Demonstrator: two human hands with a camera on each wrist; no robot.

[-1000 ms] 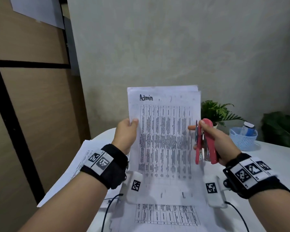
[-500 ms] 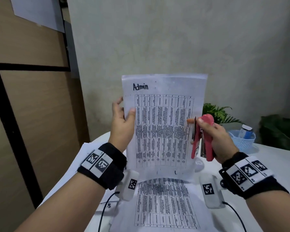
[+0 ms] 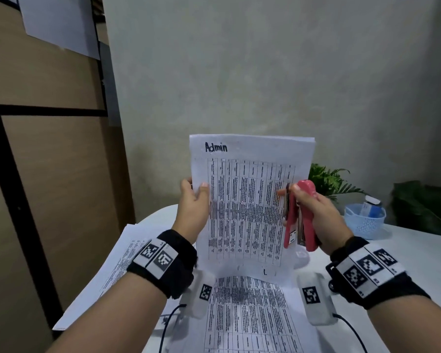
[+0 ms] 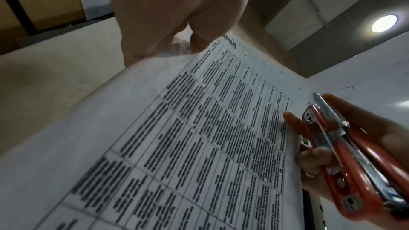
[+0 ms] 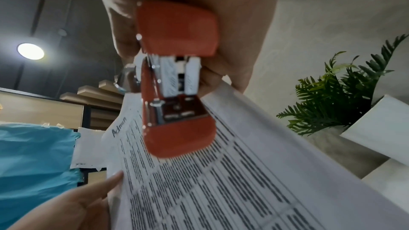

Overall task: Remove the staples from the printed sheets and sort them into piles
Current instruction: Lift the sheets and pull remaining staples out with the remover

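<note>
I find the printed sheets (image 3: 250, 207), headed "Admin" in handwriting, held upright in the air above the near edge of the white table (image 3: 418, 253), their lower part curving down toward me. My left hand (image 3: 192, 210) pinches their left edge, thumb on the printed face and fingers behind. My right hand (image 3: 316, 212) is curled round a red stapler (image 3: 299, 217), held with its nose up, and the same hand's thumb and forefinger nip the right edge of the sheets; the right wrist view confirms the stapler (image 5: 177, 80) lying against the paper. In the left wrist view a thin metal tongue (image 4: 325, 104) stands out at the stapler's upper end. I cannot make out any staple in the sheets. A further pile of printed pages (image 3: 112, 271) lies at the table's left edge, overhanging it. Toward the far right edge stands a pale blue perforated basket (image 3: 364, 222) with a small container in it, and a green fern (image 3: 329, 182) stands by the far edge behind the sheets. Both wrists carry black bands with coded markers.
</note>
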